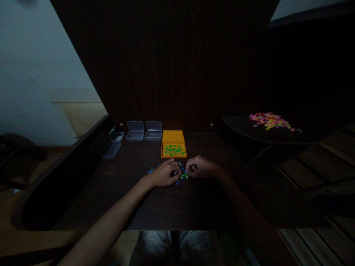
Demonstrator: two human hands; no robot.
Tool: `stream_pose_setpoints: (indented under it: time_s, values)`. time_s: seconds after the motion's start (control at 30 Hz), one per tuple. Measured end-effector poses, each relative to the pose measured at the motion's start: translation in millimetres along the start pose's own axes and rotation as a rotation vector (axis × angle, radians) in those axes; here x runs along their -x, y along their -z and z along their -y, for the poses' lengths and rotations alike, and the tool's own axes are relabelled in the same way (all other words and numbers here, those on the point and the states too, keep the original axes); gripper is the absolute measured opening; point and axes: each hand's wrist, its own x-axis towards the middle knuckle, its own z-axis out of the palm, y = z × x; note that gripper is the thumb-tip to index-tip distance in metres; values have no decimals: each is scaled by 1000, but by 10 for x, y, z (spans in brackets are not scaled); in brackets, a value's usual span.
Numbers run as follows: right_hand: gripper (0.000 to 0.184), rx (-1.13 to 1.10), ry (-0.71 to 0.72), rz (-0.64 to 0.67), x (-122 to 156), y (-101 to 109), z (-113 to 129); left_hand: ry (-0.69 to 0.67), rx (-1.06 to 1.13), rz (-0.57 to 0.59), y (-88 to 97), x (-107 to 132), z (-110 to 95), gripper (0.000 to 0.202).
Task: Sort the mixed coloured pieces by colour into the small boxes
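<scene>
A small pile of tiny blue, green, yellow and white pieces [185, 175] lies on the dark table between my hands. My left hand [165, 173] rests over its left part, fingers curled down among the pieces; some blue bits show past its edges. From the other side, my right hand [202, 167] reaches in with thumb and fingers pinched together at the pile's right edge. Whatever sits in either hand's fingertips is too small to make out. Just beyond stands an open orange-yellow case [173, 136], its tray scattered with small green pieces [174, 149].
Two open clear plastic boxes [135, 135] stand left of the case, with another clear box [111, 149] and a small container [116, 135] farther left. On a shelf at right lies a heap of pink, red and yellow pieces [270, 120]. A dark panel [172, 66] rises behind.
</scene>
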Motion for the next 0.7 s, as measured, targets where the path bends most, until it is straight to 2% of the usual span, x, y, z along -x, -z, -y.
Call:
stream_pose_setpoints:
  time_s: [0.17,0.43,0.7]
  values:
    - [19,39,28,7,-28,-25,23,-4,3,-3,-17,3,12,11]
    - [14,105,16,-16,-25,-28,47,7,16,3,-28,0,-15,17]
    - [17,124,11,-15,-13,-5,64,20,55,23,-39,-2,-9,13]
